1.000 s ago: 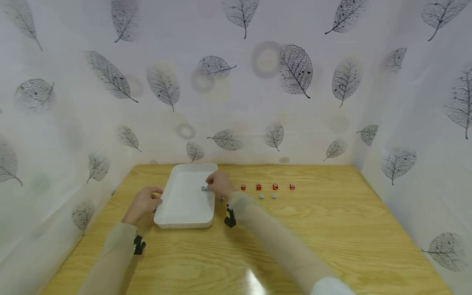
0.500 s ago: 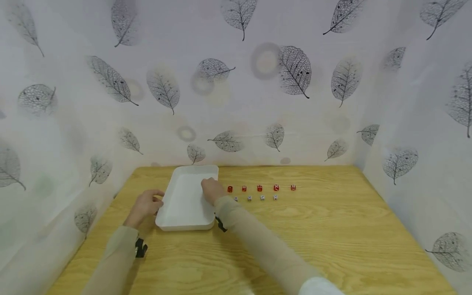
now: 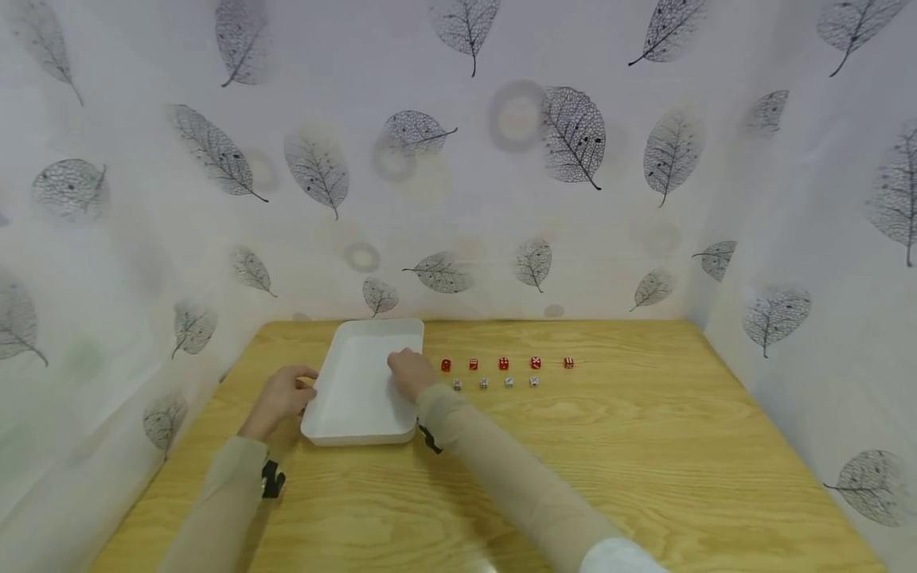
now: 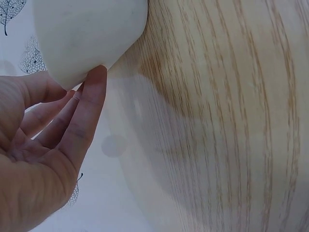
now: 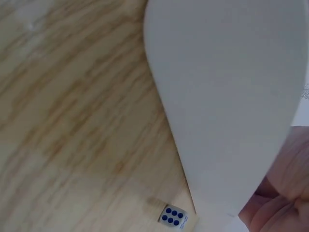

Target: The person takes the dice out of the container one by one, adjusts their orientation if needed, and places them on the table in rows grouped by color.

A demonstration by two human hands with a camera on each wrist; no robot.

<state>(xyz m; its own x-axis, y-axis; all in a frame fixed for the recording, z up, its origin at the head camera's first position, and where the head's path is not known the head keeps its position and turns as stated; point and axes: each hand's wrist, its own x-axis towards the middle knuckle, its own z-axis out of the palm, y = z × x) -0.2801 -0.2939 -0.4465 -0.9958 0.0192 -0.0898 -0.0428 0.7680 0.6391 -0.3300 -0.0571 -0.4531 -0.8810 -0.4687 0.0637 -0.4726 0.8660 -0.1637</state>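
My left hand [image 3: 281, 398] pinches the left side of a shallow white tray [image 3: 344, 430]. In the left wrist view the thumb and fingers [image 4: 95, 84] meet at the tray's edge. My right hand [image 3: 411, 374] reaches over the tray's right side, low inside it, with the fingers bent; the fingertips are hidden, so I cannot tell what they hold. Just outside the tray by this hand lies a white die [image 5: 173, 216] with blue dots, showing six. A row of small red dice [image 3: 504, 364] and a nearer row of white dice [image 3: 483, 383] lie right of the tray.
Everything stands on a wood-grain table [image 3: 609, 469]. A white curtain [image 3: 458, 199] printed with grey leaves hangs along the back and both sides. The right forearm [image 3: 509, 469] stretches across the front of the table.
My right hand has moved left and farther over the tray, covering the small dice seen there at its fingertips a second ago. In the last half second both hands barely moved.
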